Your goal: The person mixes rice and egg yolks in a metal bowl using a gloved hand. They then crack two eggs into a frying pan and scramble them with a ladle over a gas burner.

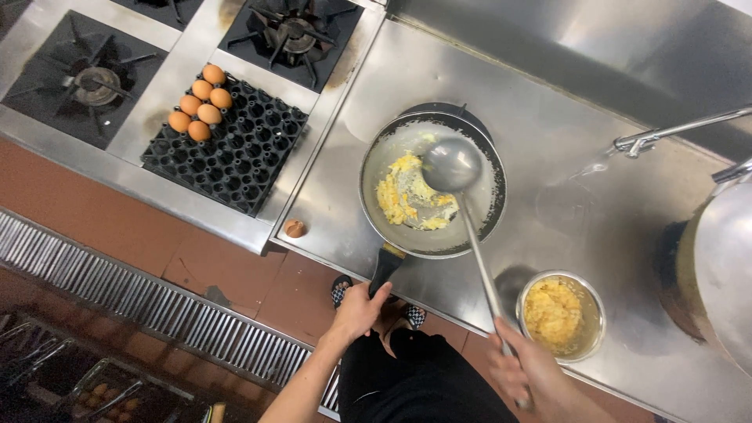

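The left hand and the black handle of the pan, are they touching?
Touching. The head view shows the left hand with its fingers closed around the end of the pan's black handle, no gap between them.

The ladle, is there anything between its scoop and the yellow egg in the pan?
Nothing visible does. The ladle, held by the right hand, has its scoop inside the pan, right beside the scrambled egg. The left hand grips the pan's handle. The metal bowl sits off to the side.
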